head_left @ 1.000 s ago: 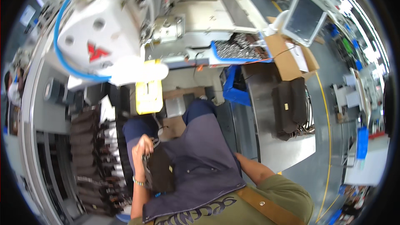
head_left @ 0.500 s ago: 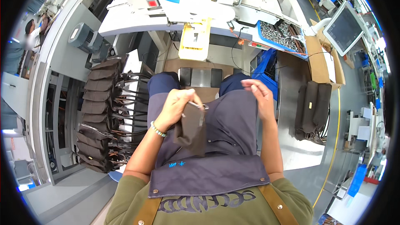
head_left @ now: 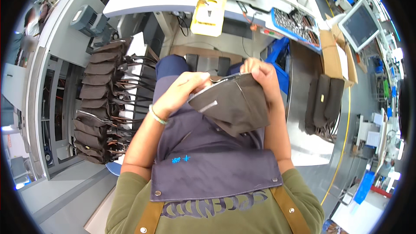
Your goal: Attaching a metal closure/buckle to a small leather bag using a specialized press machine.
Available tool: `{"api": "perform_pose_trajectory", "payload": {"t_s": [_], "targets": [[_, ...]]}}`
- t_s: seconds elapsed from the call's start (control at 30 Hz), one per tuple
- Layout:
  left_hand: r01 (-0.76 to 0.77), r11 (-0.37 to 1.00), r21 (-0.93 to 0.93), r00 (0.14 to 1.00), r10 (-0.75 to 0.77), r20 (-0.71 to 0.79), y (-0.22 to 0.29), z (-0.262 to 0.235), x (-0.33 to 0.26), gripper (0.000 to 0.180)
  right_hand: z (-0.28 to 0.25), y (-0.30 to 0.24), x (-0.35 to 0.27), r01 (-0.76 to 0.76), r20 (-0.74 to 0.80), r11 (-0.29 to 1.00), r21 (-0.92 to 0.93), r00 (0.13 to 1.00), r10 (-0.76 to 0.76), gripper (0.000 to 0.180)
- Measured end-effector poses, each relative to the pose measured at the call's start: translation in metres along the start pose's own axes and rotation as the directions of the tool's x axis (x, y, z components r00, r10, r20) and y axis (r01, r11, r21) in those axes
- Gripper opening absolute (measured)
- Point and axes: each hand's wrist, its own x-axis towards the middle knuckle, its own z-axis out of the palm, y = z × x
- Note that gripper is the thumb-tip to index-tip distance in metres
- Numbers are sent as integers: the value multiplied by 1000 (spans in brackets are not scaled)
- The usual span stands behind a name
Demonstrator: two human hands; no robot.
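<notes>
A dark brown fabric bag [head_left: 238,108] hangs tilted over my lap, a silver zipper running along its top edge and a short second zipper on its side. My left hand [head_left: 187,87] grips its upper left corner, and some of its fingers are tucked out of sight behind the zipper edge. At the upper right corner, my right hand [head_left: 263,77] pinches the fabric with the thumb in front. Between the hands the top edge is stretched out.
To my left lies a row of similar bags [head_left: 100,80] with dark straps. Ahead, a yellow tray [head_left: 217,24] sits at the edge of the white machine table [head_left: 147,6]. A blue-rimmed tray of metal parts [head_left: 297,25], a cardboard box [head_left: 331,54] and dark rolled bags [head_left: 326,104] are to the right.
My right hand, free before, now holds the bag's right corner. The bag has been raised, turned and spread between both hands. The view has shifted, with the table higher in the picture.
</notes>
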Motion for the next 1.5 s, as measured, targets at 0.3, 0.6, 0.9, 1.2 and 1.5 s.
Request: {"api": "perform_pose_trajectory", "payload": {"t_s": [0.3, 0.6, 0.9, 1.2, 1.5], "targets": [[-168, 980, 104, 615, 22, 788, -65, 41, 13, 41, 35, 2, 16, -255, 374, 953, 162, 910, 179, 46], [478, 825, -301, 735, -187, 652, -71, 89, 5, 58, 38, -13, 0, -212, 398, 977, 15, 898, 189, 44], [-292, 767, 572, 939, 115, 325, 38, -3, 22, 34, -8, -22, -27, -172, 161, 953, -250, 963, 216, 31], [-569, 491, 660, 804, 163, 572, 23, 22, 23, 57, 68, 28, -27, -619, 758, 782, 66, 540, 364, 52], [-644, 457, 613, 763, 326, 559, 14, 15, 21, 56, 94, 29, -53, -703, 398, 711, -13, 648, 649, 51]]}}
